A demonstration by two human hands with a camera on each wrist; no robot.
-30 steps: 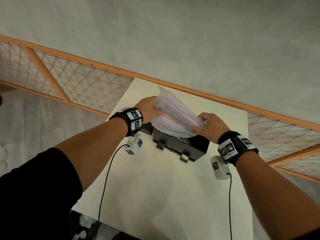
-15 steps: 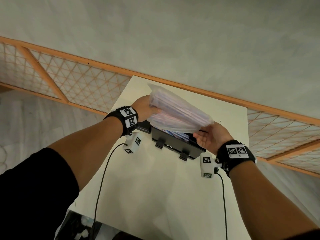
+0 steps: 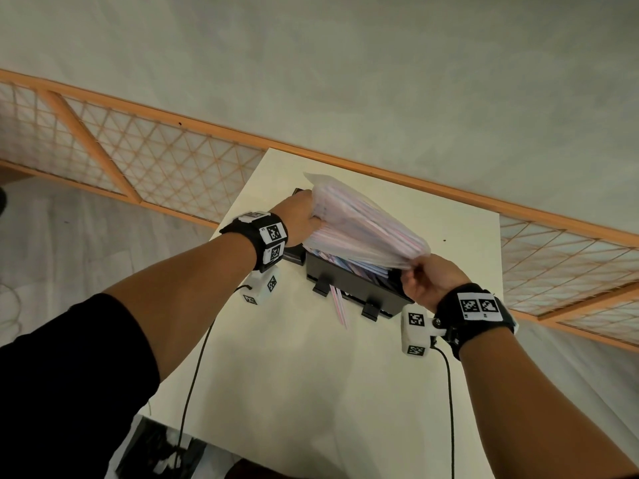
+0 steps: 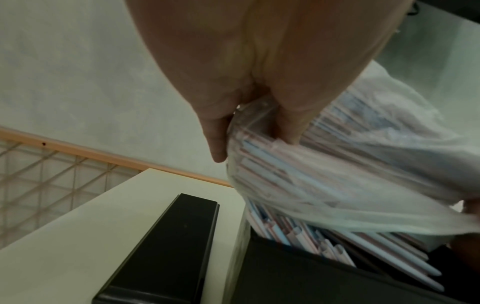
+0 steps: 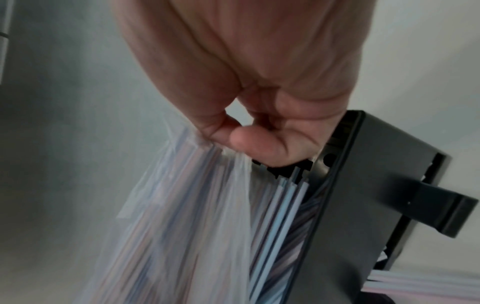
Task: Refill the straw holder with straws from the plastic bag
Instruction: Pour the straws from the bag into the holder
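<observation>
Fingers of the left hand (image 3: 300,216) grip the plastic bag (image 3: 363,226) above the straw holder (image 3: 359,288); the right hand (image 3: 428,281) pinches its lower end.

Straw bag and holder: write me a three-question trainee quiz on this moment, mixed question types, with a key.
1. True or false: the plastic bag rests flat on the table.
2. Multiple choice: what does the right hand pinch? A) the black lid B) the bag's lower end C) a single straw
3. Fill in: a few loose straws poke out at the front of the black straw ______.

Key
1. False: both hands hold it tilted above the holder, the left hand gripping the higher end.
2. B
3. holder
</observation>
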